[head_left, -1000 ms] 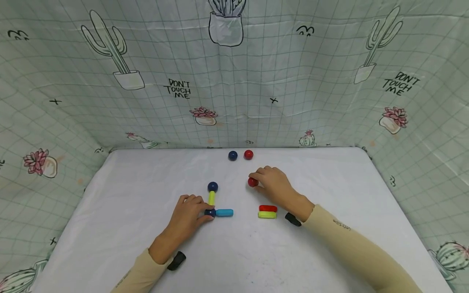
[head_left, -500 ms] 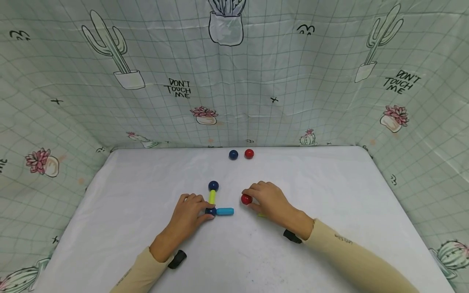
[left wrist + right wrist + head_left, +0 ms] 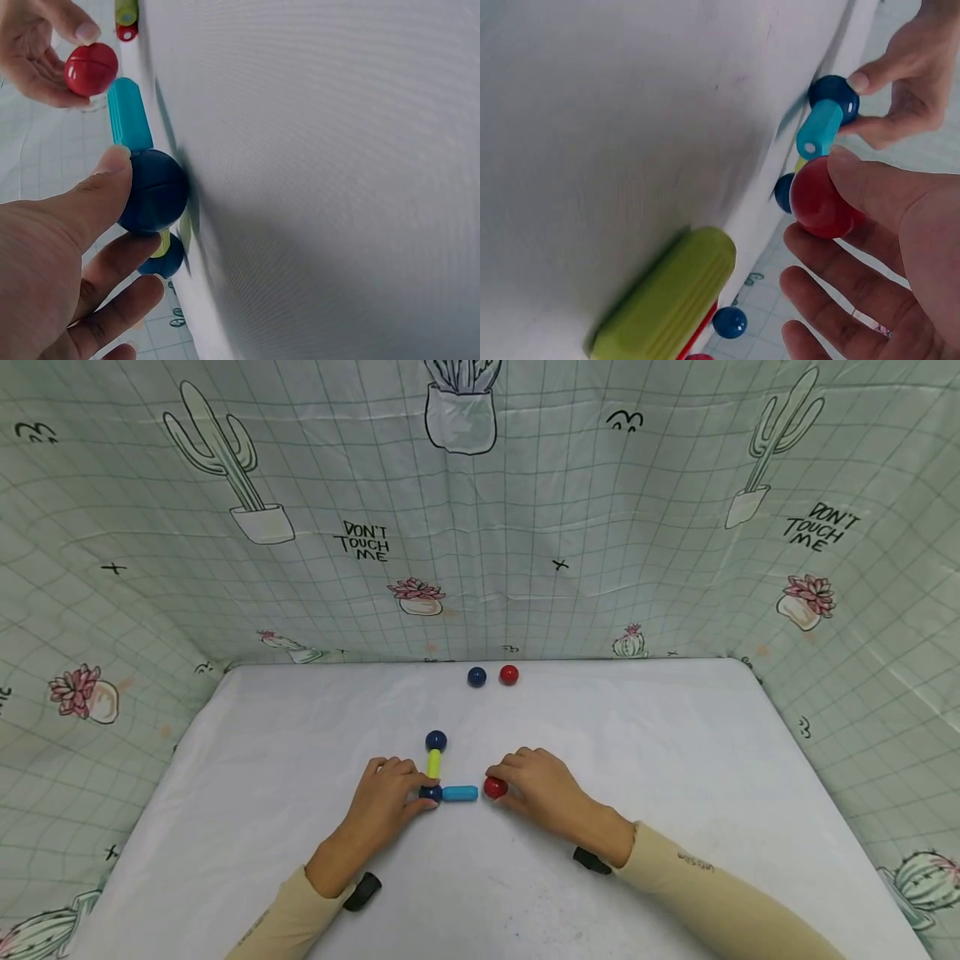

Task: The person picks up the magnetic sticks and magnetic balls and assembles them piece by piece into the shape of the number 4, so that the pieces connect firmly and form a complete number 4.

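Observation:
My left hand (image 3: 386,797) pinches a dark blue ball (image 3: 155,191) between thumb and fingers. A light blue rod (image 3: 460,793) sticks out of that ball to the right, and a yellow-green rod (image 3: 434,764) runs away from it to a second dark blue ball (image 3: 436,741). In my right hand (image 3: 543,793) a red ball (image 3: 495,787) is pinched between thumb and fingers. It sits just off the free end of the light blue rod, with a small gap in the head view. The right wrist view shows a pale dot on that rod end.
Near the back edge of the white table (image 3: 300,710) lie a loose dark blue ball (image 3: 477,677) and a red ball (image 3: 509,675). A loose yellow-green rod (image 3: 667,300) and a red rod (image 3: 699,330) lie side by side, hidden behind my right hand in the head view.
My right hand has brought the red ball toward me and left, up to the light blue rod's end, covering the loose rods. My left hand stays on its ball.

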The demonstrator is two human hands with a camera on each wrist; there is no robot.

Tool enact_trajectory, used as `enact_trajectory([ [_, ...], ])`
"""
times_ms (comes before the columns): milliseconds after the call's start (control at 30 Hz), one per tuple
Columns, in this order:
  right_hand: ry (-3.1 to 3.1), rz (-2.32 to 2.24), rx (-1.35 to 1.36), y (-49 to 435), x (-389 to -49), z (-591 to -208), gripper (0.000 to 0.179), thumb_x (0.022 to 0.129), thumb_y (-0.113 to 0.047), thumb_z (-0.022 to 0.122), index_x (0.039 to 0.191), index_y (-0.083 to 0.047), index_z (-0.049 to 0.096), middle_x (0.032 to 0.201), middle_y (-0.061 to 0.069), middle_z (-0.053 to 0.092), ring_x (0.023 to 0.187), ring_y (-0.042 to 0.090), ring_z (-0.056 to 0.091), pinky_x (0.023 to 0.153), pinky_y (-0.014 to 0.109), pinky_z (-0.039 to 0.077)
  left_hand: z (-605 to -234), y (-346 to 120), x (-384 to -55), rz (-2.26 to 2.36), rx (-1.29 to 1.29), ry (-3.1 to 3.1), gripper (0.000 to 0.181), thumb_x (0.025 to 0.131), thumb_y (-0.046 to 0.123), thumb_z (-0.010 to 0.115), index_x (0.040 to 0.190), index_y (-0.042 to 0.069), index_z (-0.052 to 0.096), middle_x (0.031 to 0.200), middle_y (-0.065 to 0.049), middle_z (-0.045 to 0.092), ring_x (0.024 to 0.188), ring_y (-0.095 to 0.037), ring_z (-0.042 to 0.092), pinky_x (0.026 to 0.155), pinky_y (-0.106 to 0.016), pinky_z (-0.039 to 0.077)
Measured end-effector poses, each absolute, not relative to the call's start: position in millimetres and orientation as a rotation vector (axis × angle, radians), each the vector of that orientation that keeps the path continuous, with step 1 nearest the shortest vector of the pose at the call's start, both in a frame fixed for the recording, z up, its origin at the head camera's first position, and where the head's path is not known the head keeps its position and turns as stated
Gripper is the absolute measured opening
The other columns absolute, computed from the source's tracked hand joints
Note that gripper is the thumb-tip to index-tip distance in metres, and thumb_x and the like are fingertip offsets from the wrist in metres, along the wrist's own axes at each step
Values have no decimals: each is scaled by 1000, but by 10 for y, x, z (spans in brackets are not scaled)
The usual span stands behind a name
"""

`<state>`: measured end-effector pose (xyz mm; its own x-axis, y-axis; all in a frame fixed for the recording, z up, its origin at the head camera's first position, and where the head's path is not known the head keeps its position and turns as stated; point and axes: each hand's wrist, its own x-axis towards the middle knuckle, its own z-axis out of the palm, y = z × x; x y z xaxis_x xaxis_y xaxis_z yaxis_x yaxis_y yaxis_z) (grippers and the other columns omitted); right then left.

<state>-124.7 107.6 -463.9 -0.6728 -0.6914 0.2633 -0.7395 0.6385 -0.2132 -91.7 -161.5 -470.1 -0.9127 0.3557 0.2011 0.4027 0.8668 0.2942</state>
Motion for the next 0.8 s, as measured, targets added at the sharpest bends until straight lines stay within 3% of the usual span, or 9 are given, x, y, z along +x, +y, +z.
enact_trajectory([
  [800, -2685, 417, 1222, 997, -1182, -4705, 33, 84, -24, 92, 112, -11, 79, 101, -2, 76, 96, 18, 67, 85, 33, 56, -4710, -1618, -899, -516, -603, -2871, 26, 82, 22, 91, 106, 14, 85, 85, 2, 67, 88, -19, 62, 99, -47, 47],
])
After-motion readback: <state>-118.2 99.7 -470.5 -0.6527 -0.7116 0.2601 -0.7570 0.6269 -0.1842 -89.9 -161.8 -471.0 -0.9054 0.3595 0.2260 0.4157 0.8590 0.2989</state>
